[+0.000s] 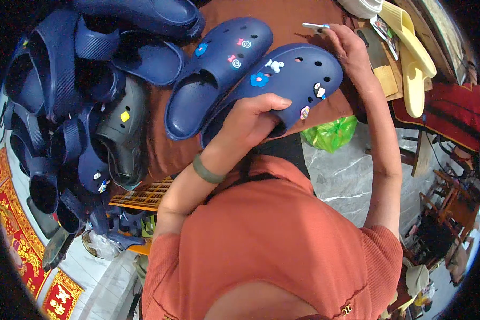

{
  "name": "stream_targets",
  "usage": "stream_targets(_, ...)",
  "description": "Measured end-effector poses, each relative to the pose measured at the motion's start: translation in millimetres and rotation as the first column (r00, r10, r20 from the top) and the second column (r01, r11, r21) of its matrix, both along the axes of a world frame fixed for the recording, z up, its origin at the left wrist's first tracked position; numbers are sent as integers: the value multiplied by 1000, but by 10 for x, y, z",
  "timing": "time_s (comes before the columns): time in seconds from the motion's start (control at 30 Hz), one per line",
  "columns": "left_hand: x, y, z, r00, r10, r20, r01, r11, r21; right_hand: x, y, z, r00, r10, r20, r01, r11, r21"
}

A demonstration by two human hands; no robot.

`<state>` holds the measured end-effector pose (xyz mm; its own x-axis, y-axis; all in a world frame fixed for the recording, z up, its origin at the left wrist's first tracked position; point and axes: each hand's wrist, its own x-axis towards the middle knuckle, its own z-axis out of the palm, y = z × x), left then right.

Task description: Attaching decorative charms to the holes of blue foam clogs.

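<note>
My left hand (246, 121) grips a navy clog (288, 64) by its opening, thumb lying on the upper. Several shoe charms dot this clog: a blue flower, a small white figure, and others toward the toe. To its left rests a second navy clog (218, 58) with candy-shaped charms and a blue flower. Beyond the toe of the held clog, my right hand (349, 45) pinches a thin white stick-like piece (314, 25), its kind too small to make out. A bracelet (208, 169) circles my left wrist.
Navy slippers and clogs (40, 69) pile up on the left, with a black clog (124, 130) among them. Yellow slippers (413, 80) lie at the far right on a board. A green plastic bag (330, 133) sits below the brown cloth-covered table (157, 120). An orange crate (141, 194) stands near my left elbow.
</note>
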<state>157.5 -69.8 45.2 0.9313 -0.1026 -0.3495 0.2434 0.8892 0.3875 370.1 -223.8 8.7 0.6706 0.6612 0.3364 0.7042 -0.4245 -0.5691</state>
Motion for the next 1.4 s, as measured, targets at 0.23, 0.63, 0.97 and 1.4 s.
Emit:
stream_targets(0.23,10,22,18,999,-1,-32,2,1000,21,-200,-172,243,944,10,-331,-6,1000,14)
stream_targets(0.63,-20,2,-150,998,-10,60,13,999,-47,-655,180,521,902,419,103,-372,877,-305)
stream_targets(0.97,-190,-92,-33,831,-229,507,-455,243,857,-828,96,647,883,394,257,-216,825,-523)
stream_targets(1.4,-26,-61,-73,986,34,164,-24,998,-65,-549,-90,476,450,257,-855,-85,966,245)
